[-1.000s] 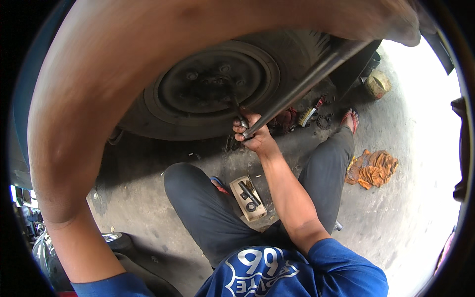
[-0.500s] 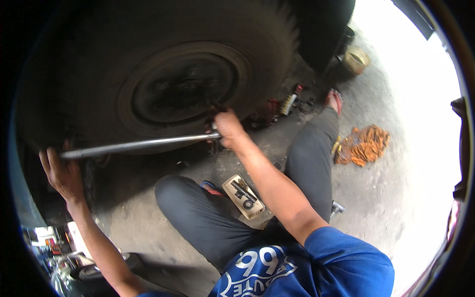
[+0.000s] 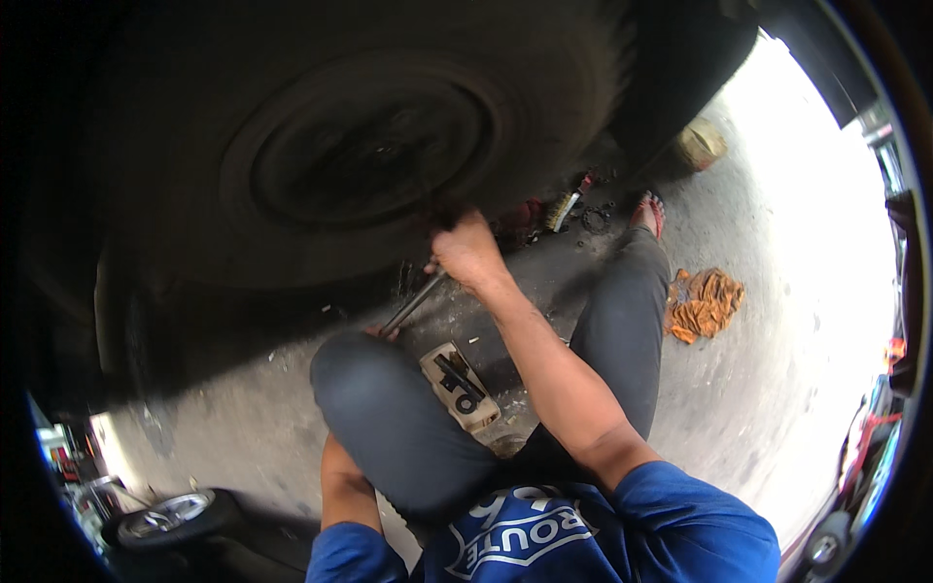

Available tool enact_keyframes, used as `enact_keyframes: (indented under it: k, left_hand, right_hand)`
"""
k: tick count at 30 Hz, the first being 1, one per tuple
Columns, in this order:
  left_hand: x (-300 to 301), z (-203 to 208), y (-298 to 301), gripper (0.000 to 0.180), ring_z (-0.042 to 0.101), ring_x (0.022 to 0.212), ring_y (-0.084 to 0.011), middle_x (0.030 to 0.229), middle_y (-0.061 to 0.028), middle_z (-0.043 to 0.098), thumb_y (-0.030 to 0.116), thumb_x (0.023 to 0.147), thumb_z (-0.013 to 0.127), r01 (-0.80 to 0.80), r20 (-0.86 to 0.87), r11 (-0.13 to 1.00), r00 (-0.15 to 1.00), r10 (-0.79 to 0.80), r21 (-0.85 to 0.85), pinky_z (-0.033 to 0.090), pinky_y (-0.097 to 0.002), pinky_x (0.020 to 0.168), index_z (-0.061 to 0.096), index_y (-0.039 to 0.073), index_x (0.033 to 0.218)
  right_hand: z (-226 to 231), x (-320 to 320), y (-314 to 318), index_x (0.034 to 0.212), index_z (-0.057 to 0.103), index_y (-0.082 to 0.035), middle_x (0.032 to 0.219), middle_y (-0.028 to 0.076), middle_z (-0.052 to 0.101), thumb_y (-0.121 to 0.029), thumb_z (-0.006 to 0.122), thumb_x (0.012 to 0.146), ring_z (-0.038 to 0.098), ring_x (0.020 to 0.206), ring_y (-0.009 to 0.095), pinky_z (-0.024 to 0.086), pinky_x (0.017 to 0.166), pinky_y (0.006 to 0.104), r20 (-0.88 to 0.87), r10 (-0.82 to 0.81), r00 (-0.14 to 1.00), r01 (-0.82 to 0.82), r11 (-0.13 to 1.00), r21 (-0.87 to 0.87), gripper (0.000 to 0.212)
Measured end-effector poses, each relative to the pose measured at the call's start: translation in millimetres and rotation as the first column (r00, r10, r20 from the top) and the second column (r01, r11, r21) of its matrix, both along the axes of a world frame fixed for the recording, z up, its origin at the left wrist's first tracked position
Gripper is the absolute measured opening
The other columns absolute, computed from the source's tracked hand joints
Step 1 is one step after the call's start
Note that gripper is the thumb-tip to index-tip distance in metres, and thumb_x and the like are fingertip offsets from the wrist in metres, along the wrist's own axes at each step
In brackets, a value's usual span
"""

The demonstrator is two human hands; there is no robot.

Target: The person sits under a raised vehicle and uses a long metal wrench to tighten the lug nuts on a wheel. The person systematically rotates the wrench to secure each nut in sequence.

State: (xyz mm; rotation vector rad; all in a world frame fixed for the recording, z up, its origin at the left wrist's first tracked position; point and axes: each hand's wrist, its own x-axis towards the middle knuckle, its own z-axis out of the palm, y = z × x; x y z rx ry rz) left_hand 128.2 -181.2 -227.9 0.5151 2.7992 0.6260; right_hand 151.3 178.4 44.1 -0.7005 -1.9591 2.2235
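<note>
A long metal wrench bar [image 3: 416,303] slants down and left from the lower edge of the wheel's dark hub [image 3: 374,151]. My right hand [image 3: 471,251], slightly smeared by motion, closes round its upper end beside the rim. At the lower end, the fingers of my left hand [image 3: 385,332] wrap the bar; my raised left knee hides the rest of that hand. Deep shadow covers the big tire [image 3: 554,126], and whatever joins the bar to the hub cannot be made out.
Between my legs lies a pale tray [image 3: 476,420] with dark metal parts. A crumpled orange cloth [image 3: 705,306] is right of my right leg. Beyond my foot stands a pale container [image 3: 702,144]; a yellow-and-red item [image 3: 564,209] lies near the tire. A loose wheel [image 3: 170,515] rests lower left.
The bar has swung from nearly level to a steep downward slant. My left hand has come from the far left down behind my knee; my right hand stays by the rim.
</note>
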Motion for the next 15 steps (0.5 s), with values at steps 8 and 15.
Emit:
enact_keyframes:
  k: [8,15]
  left_hand:
    - [-12.8,108.7,-29.8,0.031,0.064,0.103,-0.0338,0.101,-0.0184,0.069,0.023,0.085,0.074,-0.14,-0.363,0.987,0.919,0.157,0.073,0.049,-0.0446,0.093,0.07,-0.003,0.102]
    - [-13.8,360.4,-83.9,0.025,0.055,0.119,-0.0374,0.117,-0.0174,0.064,0.021,0.087,0.074,-0.332,-0.809,0.939,0.574,0.127,-0.089,0.023,-0.053,0.119,0.067,0.003,0.103]
  right_hand:
    - [25.2,19.3,-10.8,0.118,0.06,0.007,0.089,0.025,0.069,-0.011,0.051,0.092,0.072,0.071,0.033,0.061,0.061,0.0396,0.05,-0.102,0.994,0.096,0.989,0.111,0.033]
    - [6.7,-2.3,-65.2,0.111,0.064,0.005,0.076,0.011,0.066,-0.021,0.054,0.099,0.059,0.057,0.015,0.049,0.054,0.0332,-0.033,0.067,0.997,-0.073,0.971,-0.227,0.031]
